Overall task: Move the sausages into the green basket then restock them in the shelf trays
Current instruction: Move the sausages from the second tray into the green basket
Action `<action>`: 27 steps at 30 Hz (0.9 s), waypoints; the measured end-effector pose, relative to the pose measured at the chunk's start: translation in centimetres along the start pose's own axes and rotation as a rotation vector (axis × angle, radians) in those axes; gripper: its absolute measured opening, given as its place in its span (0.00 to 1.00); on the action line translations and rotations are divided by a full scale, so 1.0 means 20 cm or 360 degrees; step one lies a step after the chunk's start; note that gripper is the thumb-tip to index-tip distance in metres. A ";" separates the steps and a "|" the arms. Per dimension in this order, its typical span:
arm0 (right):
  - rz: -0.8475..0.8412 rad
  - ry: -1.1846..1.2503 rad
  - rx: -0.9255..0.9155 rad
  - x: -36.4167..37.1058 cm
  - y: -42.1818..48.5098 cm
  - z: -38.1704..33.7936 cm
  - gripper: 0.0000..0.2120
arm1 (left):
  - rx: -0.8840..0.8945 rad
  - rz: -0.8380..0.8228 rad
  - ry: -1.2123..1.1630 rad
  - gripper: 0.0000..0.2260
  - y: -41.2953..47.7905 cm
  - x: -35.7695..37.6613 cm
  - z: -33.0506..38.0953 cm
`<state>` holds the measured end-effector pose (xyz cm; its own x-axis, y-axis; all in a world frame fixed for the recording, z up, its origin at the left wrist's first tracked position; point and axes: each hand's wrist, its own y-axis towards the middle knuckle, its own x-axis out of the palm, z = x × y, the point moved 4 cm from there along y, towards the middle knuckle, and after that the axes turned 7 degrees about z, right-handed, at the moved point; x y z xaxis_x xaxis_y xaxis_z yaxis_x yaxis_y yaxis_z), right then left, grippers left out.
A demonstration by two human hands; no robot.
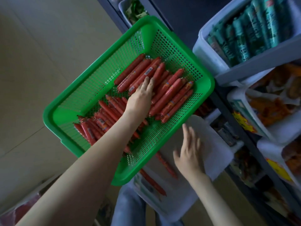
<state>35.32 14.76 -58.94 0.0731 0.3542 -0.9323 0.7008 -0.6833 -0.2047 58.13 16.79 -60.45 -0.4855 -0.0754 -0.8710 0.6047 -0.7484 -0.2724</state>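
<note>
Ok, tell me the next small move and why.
Probably curl the left hand round a few sausages in the green basket: its fingers lie flat on them, and the white tray by the open right hand holds few.

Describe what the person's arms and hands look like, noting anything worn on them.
The left hand and right hand are bare: no gloves, rings, watch or bracelet show. Both forearms are uncovered to the frame's edge, so no sleeves appear. The right hand is slightly blurred.
</note>
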 end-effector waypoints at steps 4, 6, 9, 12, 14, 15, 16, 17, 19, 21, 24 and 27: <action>-0.0175 -0.0128 -0.0035 0.12 -0.13 -0.02 0.45 | 0.0275 0.0224 0.0026 0.23 -0.14 -0.02 0.06; -0.0358 -0.0144 -0.0075 0.19 -0.19 -0.04 0.50 | 0.0391 0.0323 0.0069 0.24 -0.33 0.03 0.09; -0.0562 -0.0205 -0.0217 0.31 -0.30 -0.06 0.57 | 0.0371 0.0286 0.0161 0.24 -0.71 0.16 0.10; -0.0689 -0.0381 -0.0332 0.44 -0.44 -0.05 0.60 | 0.0381 0.0228 0.0214 0.26 -1.04 0.26 0.09; -0.0690 -0.0430 -0.0394 0.49 -0.49 -0.05 0.57 | 0.0414 0.0225 0.0286 0.27 -1.17 0.29 0.06; -0.0667 -0.0455 -0.0414 0.50 -0.51 -0.05 0.54 | 0.0412 0.0231 0.0325 0.29 -1.20 0.30 0.04; -0.0626 -0.0487 -0.0408 0.50 -0.52 -0.04 0.49 | 0.0398 0.0239 0.0349 0.31 -1.21 0.30 0.03; -0.0560 -0.0496 -0.0357 0.50 -0.51 -0.02 0.42 | 0.0383 0.0244 0.0353 0.33 -1.22 0.30 0.03; -0.0445 -0.0465 -0.0158 0.46 -0.46 0.03 0.29 | 0.0369 0.0269 0.0331 0.34 -1.22 0.28 0.04; -0.0496 -0.0363 0.0108 0.41 -0.39 0.11 0.20 | 0.0380 0.0327 0.0282 0.33 -1.22 0.26 0.06; -0.0671 0.0022 0.0461 0.29 -0.34 0.18 0.18 | 0.0345 0.0444 0.0004 0.27 -1.21 0.22 0.11; -0.0588 0.0579 0.0536 0.10 -0.32 0.11 0.06 | 0.0080 0.0490 -0.0432 0.21 -1.21 0.15 0.19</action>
<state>29.45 18.34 -60.12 0.1472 0.7603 -0.6327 0.4676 -0.6172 -0.6328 39.67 32.10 -54.96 -0.4398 -0.4669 -0.7672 0.7195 -0.6944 0.0102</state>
